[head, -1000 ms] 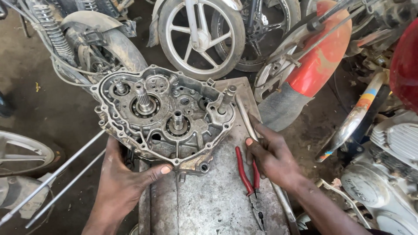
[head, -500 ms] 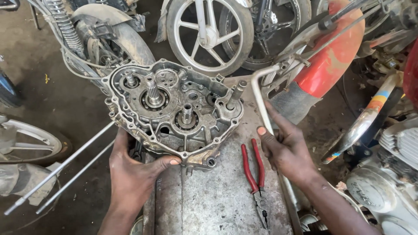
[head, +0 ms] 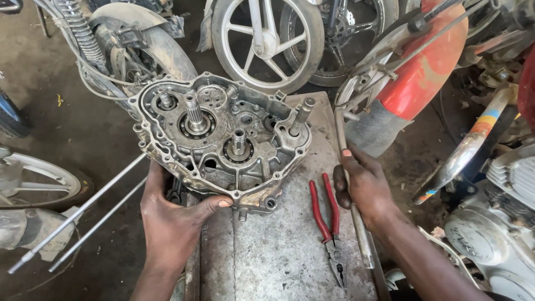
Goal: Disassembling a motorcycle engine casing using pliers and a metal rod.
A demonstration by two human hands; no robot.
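Engine case [head: 223, 145] sits on the worktop [head: 278, 251], my left hand [head: 173, 223] now gripping its near edge, fingers curled. My right hand [head: 362, 187] has closed round the long metal rod [head: 348, 184], lifted clear of the pliers [head: 329, 223].

Floor [head: 67, 122]: bare, dark, oil-stained earth or concrete, littered with small scraps. Counter [head: 278, 251]: a worn, scratched grey metal slab, set in the middle of the view. Motorcycles are parked close around it. A cast spoked wheel [head: 262, 39] is seen at the top, a mudguard with a coil spring [head: 78, 28] at upper left, a red fuel tank [head: 429, 72] at right. Two thin steel rods [head: 83, 212] lie slanted at left. Light is even, probably daylight. No walls are seen.
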